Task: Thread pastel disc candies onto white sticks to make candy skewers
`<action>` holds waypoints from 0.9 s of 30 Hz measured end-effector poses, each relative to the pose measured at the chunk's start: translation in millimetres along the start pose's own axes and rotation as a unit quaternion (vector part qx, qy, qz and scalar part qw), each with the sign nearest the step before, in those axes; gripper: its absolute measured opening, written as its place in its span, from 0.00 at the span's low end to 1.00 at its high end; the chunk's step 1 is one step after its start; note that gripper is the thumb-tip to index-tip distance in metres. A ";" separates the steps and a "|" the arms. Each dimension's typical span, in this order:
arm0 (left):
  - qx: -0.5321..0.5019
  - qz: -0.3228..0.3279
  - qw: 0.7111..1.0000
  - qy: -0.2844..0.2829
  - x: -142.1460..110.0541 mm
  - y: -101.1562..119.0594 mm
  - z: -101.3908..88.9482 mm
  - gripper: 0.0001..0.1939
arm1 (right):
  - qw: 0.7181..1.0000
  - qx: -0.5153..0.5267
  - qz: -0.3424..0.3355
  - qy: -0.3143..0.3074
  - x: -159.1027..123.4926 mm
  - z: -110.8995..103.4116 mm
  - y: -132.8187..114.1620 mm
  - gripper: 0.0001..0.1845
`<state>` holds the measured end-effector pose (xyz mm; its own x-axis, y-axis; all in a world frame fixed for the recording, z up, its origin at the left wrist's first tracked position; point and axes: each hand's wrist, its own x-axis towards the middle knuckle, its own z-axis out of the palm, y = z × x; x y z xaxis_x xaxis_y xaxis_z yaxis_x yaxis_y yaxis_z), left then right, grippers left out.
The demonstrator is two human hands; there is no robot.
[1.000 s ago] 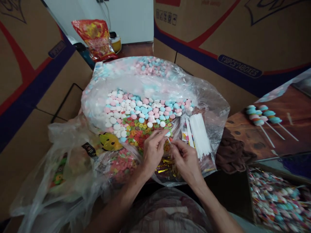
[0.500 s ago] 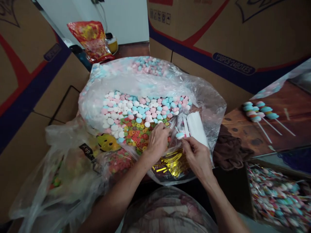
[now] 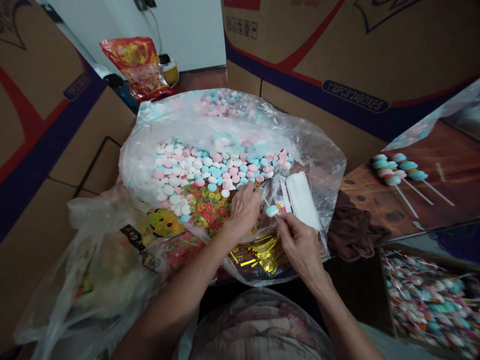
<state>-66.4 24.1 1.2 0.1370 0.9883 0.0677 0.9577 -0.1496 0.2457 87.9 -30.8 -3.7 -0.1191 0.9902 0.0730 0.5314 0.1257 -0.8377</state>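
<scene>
My right hand point(image 3: 300, 240) pinches a thin white stick carrying a blue-and-white candy point(image 3: 272, 211). My left hand point(image 3: 245, 207) is closed with fingertips down at the edge of the candy pile; what they hold, if anything, is hidden. Round pink, blue and white candies point(image 3: 202, 167) lie in front of it, on an opened clear plastic bag point(image 3: 322, 150). Small red, green and yellow gummy rings point(image 3: 210, 207) are heaped just left of that hand. Gold twist ties point(image 3: 266, 252) sit below, between my hands. A stack of white strips or sticks point(image 3: 302, 195) lies beyond my right hand.
Finished candy sticks point(image 3: 399, 170) lie on the brown table point(image 3: 442, 165) at right. Below, a carton point(image 3: 388, 295) holds many wrapped ones. Large cardboard boxes point(image 3: 300, 55) stand behind and left. A red candy packet point(image 3: 138, 67) stands at the back; a brown cloth point(image 3: 352, 230) lies right.
The view has shifted slightly. My left fingers have dipped lower at the edge of the candy pile. My right hand still holds the stick with its candy, almost in the same place.
</scene>
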 end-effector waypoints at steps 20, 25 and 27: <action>-0.041 -0.004 0.999 0.016 -1.4 -6.0 5.0 0.11 | 1.000 -0.016 0.003 0.013 1.1 -8.1 -0.6 0.16; -0.112 -0.026 0.992 0.054 -4.3 -11.4 3.7 0.10 | 1.000 -0.018 -0.004 0.001 0.8 -9.3 -0.1 0.16; -0.126 -0.025 0.990 0.062 -5.4 -13.7 3.0 0.09 | 1.000 -0.014 -0.007 -0.001 1.5 -7.6 -0.2 0.16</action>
<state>-79.5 20.9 -5.4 0.0450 0.9855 0.1634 0.8666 -0.1198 0.4844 94.0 -28.8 0.7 -0.1289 0.9881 0.0840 0.5527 0.1419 -0.8212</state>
